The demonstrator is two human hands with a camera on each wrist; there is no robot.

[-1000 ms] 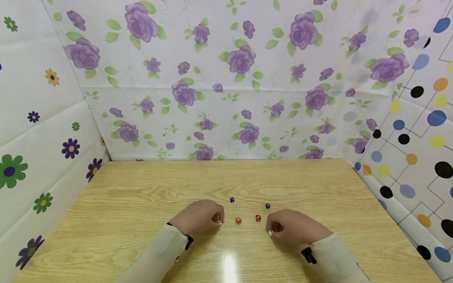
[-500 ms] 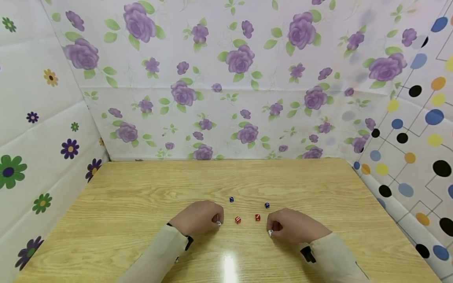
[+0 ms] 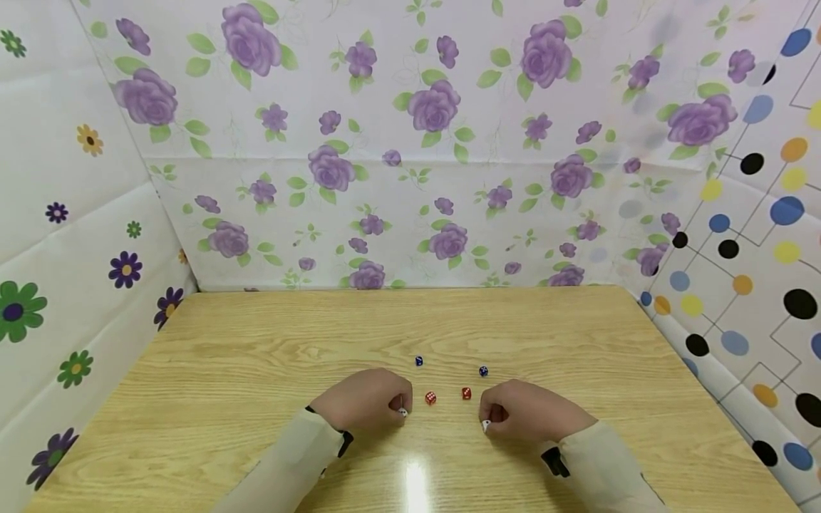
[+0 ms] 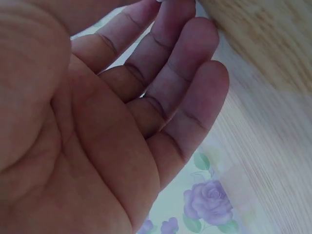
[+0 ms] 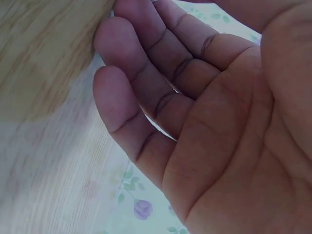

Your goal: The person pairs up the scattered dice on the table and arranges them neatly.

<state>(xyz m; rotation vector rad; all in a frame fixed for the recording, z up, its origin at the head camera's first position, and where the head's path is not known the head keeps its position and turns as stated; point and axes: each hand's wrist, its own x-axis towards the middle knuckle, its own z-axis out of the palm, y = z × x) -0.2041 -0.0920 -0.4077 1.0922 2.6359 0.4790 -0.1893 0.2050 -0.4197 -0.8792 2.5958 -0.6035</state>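
My left hand (image 3: 368, 400) pinches a white die (image 3: 403, 412) between thumb and fingertips, low over the table. A second white die (image 3: 486, 425) is pinched the same way by my right hand (image 3: 529, 411). Between the hands lie two red dice: the left red die (image 3: 430, 398) is near my left fingertips, and the right red die (image 3: 467, 393) is close to my right knuckles. Both wrist views show the palm and curled fingers, such as the left fingers (image 4: 195, 97) and right fingers (image 5: 122, 97); the white dice are nearly out of sight there.
Farther back on the wooden table (image 3: 256, 342) sit a left blue die (image 3: 419, 361) and a right blue die (image 3: 484, 371). A flowered sheet (image 3: 436, 178) rises behind the table's far edge. Patterned sheets flank both sides.
My left hand, with its white die, has shifted slightly right and toward me. My right hand has moved a little left, still holding its die. The red and blue dice stay put.
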